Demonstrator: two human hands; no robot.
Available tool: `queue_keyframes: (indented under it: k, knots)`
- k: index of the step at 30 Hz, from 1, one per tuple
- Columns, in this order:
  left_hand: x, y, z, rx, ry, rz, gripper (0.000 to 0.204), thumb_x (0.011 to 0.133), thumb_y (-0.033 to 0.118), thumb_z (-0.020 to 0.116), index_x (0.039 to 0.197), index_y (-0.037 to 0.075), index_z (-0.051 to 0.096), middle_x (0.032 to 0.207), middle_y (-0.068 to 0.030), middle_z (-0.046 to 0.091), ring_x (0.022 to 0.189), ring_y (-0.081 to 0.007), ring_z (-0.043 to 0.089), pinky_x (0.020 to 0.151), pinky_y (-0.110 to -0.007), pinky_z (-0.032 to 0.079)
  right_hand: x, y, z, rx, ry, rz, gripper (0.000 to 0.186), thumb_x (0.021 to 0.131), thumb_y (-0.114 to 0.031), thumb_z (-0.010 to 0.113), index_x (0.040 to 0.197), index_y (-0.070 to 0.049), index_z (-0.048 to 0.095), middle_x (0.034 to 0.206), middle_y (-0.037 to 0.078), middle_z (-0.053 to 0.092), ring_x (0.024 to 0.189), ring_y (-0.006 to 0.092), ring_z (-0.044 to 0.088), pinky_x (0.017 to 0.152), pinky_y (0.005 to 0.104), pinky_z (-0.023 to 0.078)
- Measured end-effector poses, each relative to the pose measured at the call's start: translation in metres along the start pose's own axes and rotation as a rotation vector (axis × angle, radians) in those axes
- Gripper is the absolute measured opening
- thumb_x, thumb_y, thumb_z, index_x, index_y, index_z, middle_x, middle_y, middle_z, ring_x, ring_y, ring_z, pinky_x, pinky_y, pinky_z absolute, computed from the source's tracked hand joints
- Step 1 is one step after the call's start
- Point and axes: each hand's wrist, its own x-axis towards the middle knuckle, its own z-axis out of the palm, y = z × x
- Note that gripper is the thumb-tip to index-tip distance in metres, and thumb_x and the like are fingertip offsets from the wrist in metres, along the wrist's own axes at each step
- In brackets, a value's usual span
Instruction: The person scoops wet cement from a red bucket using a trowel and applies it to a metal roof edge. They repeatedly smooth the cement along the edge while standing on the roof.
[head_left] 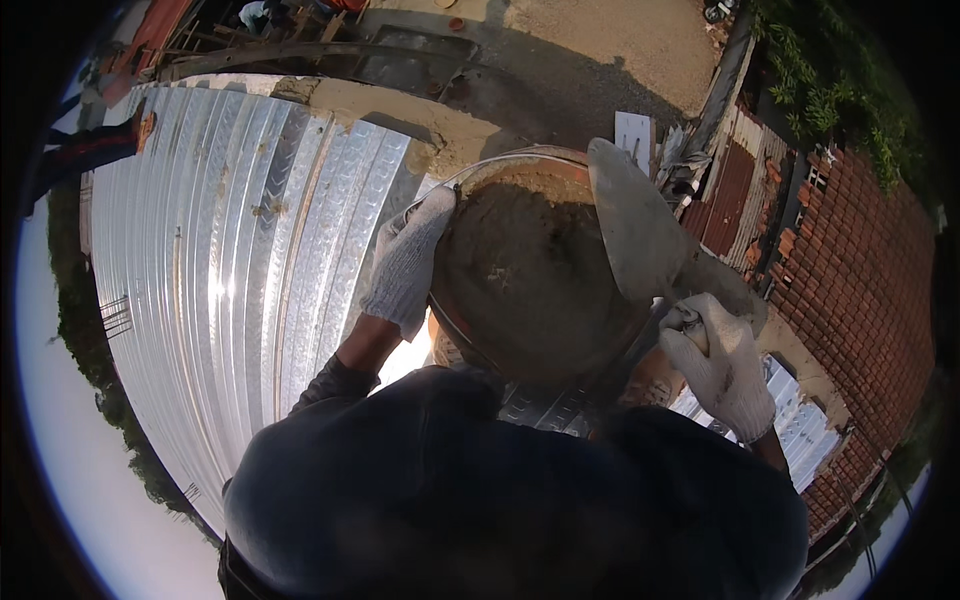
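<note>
A round bucket [530,280] of wet grey cement fills the centre, held up close in front of my body. My left hand [408,260], in a white knitted glove, is shut on the bucket's rim at its left side. My right hand [715,360], also gloved, is closed round the handle of a metal trowel [635,220], whose cement-coated blade stands at the right edge of the bucket and partly hides it.
Corrugated metal decking [220,280] spreads below on the left. A person's legs [95,150] show at the far left. A tiled roof [850,320] and leafy branches [820,80] lie to the right. Beyond the decking's top edge is a lower yard [630,50].
</note>
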Motion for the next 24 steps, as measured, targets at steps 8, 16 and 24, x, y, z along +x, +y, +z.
queue_keyframes:
  k: [8,16,24]
  knots:
    - [0.003,-0.005,0.018,0.227,-0.015,0.111,0.043,0.116,0.031,0.069,0.144,-0.003,0.072,0.128,-0.0097,0.079,0.111,-0.0167,0.076,0.095,-0.031,0.064,-0.07,-0.041,-0.09,-0.391,-0.164,0.226,0.045,0.109,-0.034,0.075,0.144,-0.006,0.068,0.126,0.018,0.076,0.11,0.0277,0.079,0.092,0.0485,0.064]
    - [-0.02,0.0,0.028,0.372,-0.087,0.129,0.047,0.116,0.037,0.07,0.146,0.001,0.069,0.128,-0.0081,0.076,0.114,-0.0158,0.074,0.095,-0.031,0.063,-0.072,0.037,-0.078,-0.303,-0.262,0.131,0.04,0.114,-0.034,0.067,0.144,-0.007,0.066,0.126,0.018,0.07,0.11,0.0328,0.074,0.096,0.0488,0.059]
    - [-0.03,0.016,0.046,0.339,-0.064,0.077,0.046,0.116,0.036,0.07,0.145,0.001,0.069,0.13,-0.0085,0.077,0.113,-0.0159,0.075,0.095,-0.031,0.064,-0.021,0.012,-0.034,-0.34,-0.318,-0.179,0.03,0.113,-0.027,0.067,0.115,0.002,0.075,0.088,0.024,0.073,0.083,0.0469,0.073,0.072,0.0535,0.056]
